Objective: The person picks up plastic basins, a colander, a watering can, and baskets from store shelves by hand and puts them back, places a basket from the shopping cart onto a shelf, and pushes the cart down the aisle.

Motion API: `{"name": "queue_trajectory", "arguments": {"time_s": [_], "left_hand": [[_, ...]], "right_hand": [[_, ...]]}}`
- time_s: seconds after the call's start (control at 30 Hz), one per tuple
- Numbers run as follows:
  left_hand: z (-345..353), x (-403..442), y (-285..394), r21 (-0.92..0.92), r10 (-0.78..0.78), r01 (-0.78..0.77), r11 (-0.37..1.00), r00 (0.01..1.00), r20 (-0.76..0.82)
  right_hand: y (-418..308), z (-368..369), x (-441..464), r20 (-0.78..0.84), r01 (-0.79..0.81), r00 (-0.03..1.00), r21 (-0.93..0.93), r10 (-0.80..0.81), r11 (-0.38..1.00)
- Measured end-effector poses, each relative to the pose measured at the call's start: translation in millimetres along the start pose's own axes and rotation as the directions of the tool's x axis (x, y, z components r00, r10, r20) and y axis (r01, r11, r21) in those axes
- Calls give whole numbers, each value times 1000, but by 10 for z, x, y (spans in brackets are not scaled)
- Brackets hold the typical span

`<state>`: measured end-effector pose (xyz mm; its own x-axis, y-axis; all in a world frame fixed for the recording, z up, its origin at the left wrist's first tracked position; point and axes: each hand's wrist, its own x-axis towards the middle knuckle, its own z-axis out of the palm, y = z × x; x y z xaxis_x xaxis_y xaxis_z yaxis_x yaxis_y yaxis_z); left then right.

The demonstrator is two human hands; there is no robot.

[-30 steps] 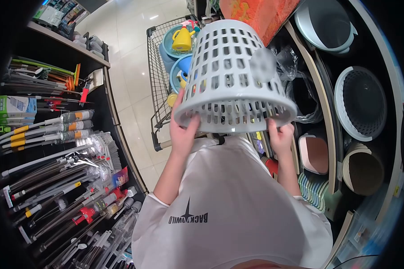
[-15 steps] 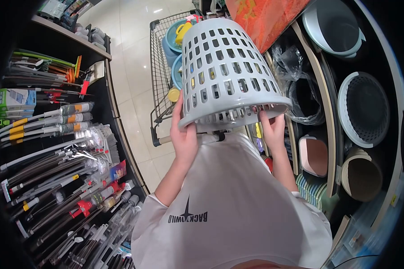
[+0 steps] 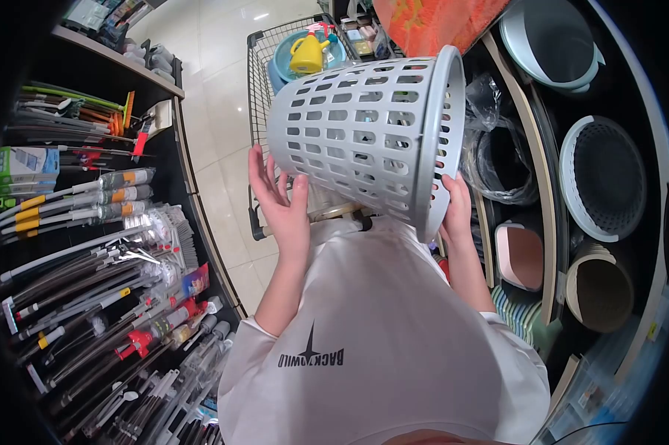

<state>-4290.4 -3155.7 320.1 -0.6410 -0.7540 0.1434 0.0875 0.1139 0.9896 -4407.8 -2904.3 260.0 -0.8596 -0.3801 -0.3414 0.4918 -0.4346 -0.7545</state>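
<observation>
A light grey slotted plastic basket (image 3: 353,122) lies on its side in the air before me, its rim toward the right and its closed base toward the left. My right hand (image 3: 457,211) grips the lower part of that rim, the thumb on the outside. Beside the base, my left hand (image 3: 282,211) is open with its fingers spread; whether the fingertips touch the basket is hard to tell. Behind it stands a wire shopping cart (image 3: 256,96), partly hidden. In the cart are a yellow watering can (image 3: 307,55) and a blue basin (image 3: 282,59).
Shelves on the left hold brushes (image 3: 175,233) and many long-handled tools. On the right shelf stand a pale blue bin (image 3: 512,33), a white slotted basket (image 3: 575,189), a pink bin (image 3: 518,256) and a beige bin (image 3: 583,289). An orange fluffy textile (image 3: 438,26) hangs ahead.
The basket has turned from rim-down to sideways, with its rim now facing right. My left hand has let go of the rim and opened near the base.
</observation>
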Motion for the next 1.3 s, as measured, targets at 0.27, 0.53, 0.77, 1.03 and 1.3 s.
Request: {"name": "queue_trajectory", "arguments": {"time_s": [0.27,0.53,0.77,1.03,1.3], "left_hand": [[-110,-103,109,-125,-22,29,992,998,59],[-142,-139,227,-132,-29,42,990,994,103],[-187,-144,284,-133,-18,31,991,995,101],[-118,-110,271,-95,31,-24,995,996,80],[-45,-177,337,-57,-102,123,991,953,284]], "right_hand": [[238,-249,16,-128,-80,986,166,102,983],[53,-134,-61,44,-149,988,72,146,986],[129,-38,-48,-129,-145,978,159,166,976],[-113,126,-116,9,-40,999,113,39,993],[-79,262,-129,114,394,919,-292,-377,871]]}}
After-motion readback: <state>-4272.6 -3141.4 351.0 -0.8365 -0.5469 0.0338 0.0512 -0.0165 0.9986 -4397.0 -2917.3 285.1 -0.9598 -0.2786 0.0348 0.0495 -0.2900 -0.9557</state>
